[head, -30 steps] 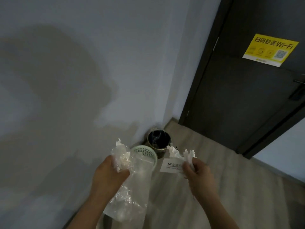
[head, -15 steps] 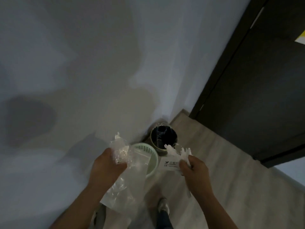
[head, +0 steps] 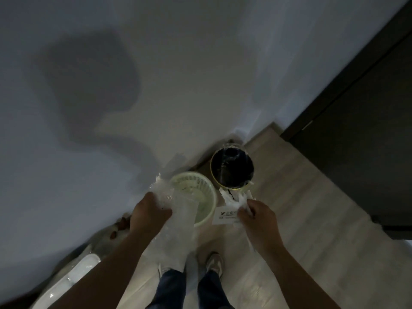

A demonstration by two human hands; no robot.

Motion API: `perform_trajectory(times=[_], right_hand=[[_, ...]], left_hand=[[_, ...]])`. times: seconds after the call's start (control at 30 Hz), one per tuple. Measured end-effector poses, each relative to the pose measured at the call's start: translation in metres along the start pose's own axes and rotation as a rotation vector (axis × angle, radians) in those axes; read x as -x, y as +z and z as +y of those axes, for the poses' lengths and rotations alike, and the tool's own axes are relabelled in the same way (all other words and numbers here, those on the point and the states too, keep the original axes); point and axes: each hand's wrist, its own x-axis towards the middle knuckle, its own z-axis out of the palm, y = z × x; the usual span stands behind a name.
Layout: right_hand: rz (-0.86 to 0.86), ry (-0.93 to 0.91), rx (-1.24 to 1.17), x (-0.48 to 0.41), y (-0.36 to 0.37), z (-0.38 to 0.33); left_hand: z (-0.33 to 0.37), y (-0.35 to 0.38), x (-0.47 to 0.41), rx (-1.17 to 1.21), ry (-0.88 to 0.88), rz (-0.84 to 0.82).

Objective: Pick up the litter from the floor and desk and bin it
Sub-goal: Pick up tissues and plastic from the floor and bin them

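Observation:
My left hand (head: pixel 148 214) grips a crumpled clear plastic bag (head: pixel 176 228) that hangs down over the near rim of a pale green mesh bin (head: pixel 206 188). My right hand (head: pixel 258 216) holds crumpled white tissue (head: pixel 231 197) together with a white printed card (head: pixel 224 216), just right of the green bin and in front of a round bin with a black liner (head: pixel 231 168). Both bins stand on the floor against the wall.
A white wall (head: pixel 156 74) fills the left and top. A dark door (head: pixel 356 141) stands at the right. Pale wood flooring (head: pixel 301 208) runs between them. My shoes (head: pixel 215 263) and jeans show below. A white object (head: pixel 66 279) lies at the lower left.
The view has tilted down and closed in on the bins. Both hands keep their litter and now hover by the rims; my feet have come into view.

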Motion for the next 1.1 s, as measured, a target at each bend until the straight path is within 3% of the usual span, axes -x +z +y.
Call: perform_trajectory(times=[0.4, 0.6, 0.93, 1.1], right_hand=[[-0.019, 0.082, -0.071, -0.093, 0.088, 0.102], [-0.033, 0.117, -0.088, -0.122, 0.123, 0.138], [-0.046, 0.102, 0.052, -0.15, 0.161, 0.156], [-0.071, 0.088, 0.132, -0.162, 0.18, 0.152]], left_hand=[[-0.04, 0.136, -0.128, 0.004, -0.068, -0.089], [-0.057, 0.183, -0.167, -0.01, -0.061, -0.247], [-0.081, 0.202, -0.196, -0.137, -0.04, -0.498], [-0.087, 0.193, -0.2, -0.249, 0.039, -0.537]])
